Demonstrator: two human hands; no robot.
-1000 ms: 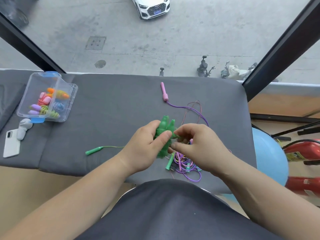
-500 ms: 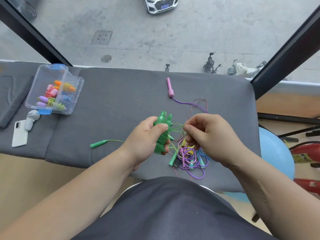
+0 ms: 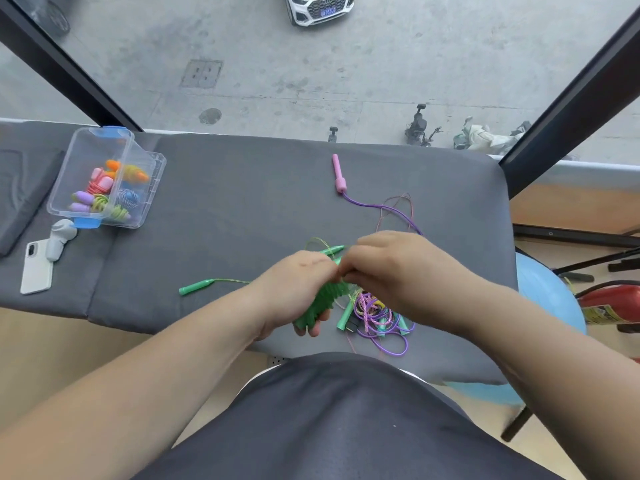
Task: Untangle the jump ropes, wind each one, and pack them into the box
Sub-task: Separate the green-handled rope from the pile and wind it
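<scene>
My left grip [image 3: 294,292] is wrapped round the wound bundle of green plastic jump rope [image 3: 320,303], holding it over the grey padded table [image 3: 242,202]. My right grip [image 3: 391,271] curls against the bundle's upper end with its fingertips hidden, so I cannot tell what it pinches. The rope's loose green handle [image 3: 195,286] lies to the left. A tangle of purple and pink ropes [image 3: 377,318] lies beneath my right wrist. The clear plastic box [image 3: 98,145], with wound ropes inside, sits far left.

Gym-like room, padded bench [image 3: 242,202], exercise ball [image 3: 547,292]
</scene>
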